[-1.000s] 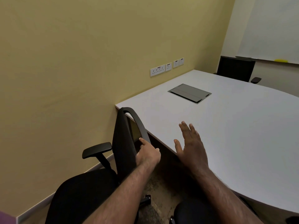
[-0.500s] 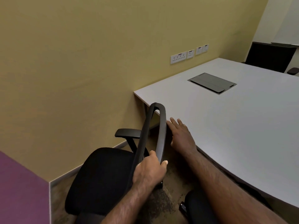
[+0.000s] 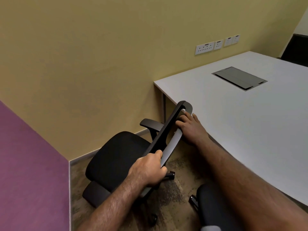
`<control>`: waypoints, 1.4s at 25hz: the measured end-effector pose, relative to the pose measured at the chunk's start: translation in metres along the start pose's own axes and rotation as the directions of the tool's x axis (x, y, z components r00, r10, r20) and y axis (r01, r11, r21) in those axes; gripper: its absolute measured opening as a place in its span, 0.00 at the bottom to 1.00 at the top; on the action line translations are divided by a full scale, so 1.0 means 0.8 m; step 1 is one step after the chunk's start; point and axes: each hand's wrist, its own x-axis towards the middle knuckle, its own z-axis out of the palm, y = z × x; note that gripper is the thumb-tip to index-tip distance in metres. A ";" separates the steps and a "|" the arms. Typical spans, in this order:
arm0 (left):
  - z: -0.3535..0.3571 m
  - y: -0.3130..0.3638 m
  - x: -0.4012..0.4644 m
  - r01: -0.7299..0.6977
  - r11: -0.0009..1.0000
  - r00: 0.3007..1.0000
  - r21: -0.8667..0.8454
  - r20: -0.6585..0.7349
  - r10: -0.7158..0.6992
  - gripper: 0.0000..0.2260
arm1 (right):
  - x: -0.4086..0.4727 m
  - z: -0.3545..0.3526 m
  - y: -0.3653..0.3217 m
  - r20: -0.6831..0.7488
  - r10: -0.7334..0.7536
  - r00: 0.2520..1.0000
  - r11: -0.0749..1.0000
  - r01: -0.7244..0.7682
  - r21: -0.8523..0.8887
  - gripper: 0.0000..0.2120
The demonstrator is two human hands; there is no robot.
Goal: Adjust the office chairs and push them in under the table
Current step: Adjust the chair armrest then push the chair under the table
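A black office chair (image 3: 116, 157) stands off the white table's (image 3: 250, 117) near corner, its seat turned toward the yellow wall. My left hand (image 3: 149, 170) is shut on the lower part of the chair's grey back frame (image 3: 173, 140). My right hand (image 3: 191, 129) lies on the upper part of that frame, fingers curled over its edge, right beside the table edge. One armrest (image 3: 150, 124) shows beyond the backrest. A second black chair seat (image 3: 215, 209) sits partly under the table by my right forearm.
A yellow wall with several power sockets (image 3: 205, 47) runs behind the table. A purple wall panel (image 3: 31, 164) closes the left side. A grey cable hatch (image 3: 239, 77) is set in the tabletop. Another black chair (image 3: 298, 49) stands at the far end. The floor is brown carpet.
The chair has swivelled so its backrest is edge-on to me. My left hand slid down the frame, and my right hand left the tabletop and took hold of the frame's upper part.
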 end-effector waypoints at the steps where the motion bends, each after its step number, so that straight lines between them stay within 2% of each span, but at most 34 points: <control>1: -0.002 -0.007 -0.006 -0.014 1.000 1.000 0.012 0.011 0.013 0.08 | -0.001 -0.001 -0.003 -0.003 -0.020 1.000 1.000 0.020 -0.009 0.18; 5: -0.008 -0.039 -0.030 -0.066 0.996 0.997 0.063 0.047 0.063 0.09 | -0.004 -0.009 -0.007 -0.007 -0.144 0.990 0.989 0.143 -0.042 0.08; 11: -0.034 -0.093 -0.060 -0.150 0.979 0.984 0.135 0.112 0.136 0.08 | -0.008 -0.012 -0.028 0.091 -0.215 0.972 0.976 0.215 0.009 0.03; 16: -0.053 -0.125 -0.047 -0.211 0.958 0.975 0.195 0.115 0.191 0.09 | -0.006 -0.013 -0.046 0.183 -0.140 0.973 0.990 0.144 -0.008 0.03; 18: -0.061 -0.144 -0.037 -0.235 0.939 0.971 0.252 0.105 0.215 0.13 | -0.005 -0.011 -0.056 0.175 -0.104 0.979 0.994 0.108 -0.011 0.03; 21: -0.079 -0.176 -0.019 -0.287 0.897 0.958 0.336 0.128 0.258 0.17 | -0.003 -0.011 -0.073 0.165 -0.088 0.982 0.996 0.090 -0.008 0.11; 25: -0.097 -0.204 0.005 -0.348 0.867 0.937 0.358 0.164 0.308 0.14 | 0.000 -0.011 -0.082 0.182 -0.060 0.981 0.998 0.063 -0.008 0.11; 31: -0.107 -0.214 0.060 -0.429 0.811 0.903 0.399 0.168 0.395 0.11 | 0.005 -0.012 -0.072 0.192 0.073 0.979 0.997 -0.074 -0.005 0.08; 35: -0.110 -0.223 0.100 -0.409 0.829 0.911 0.381 0.129 0.391 0.08 | 0.013 -0.005 -0.075 0.173 0.166 0.971 0.986 -0.162 -0.037 0.05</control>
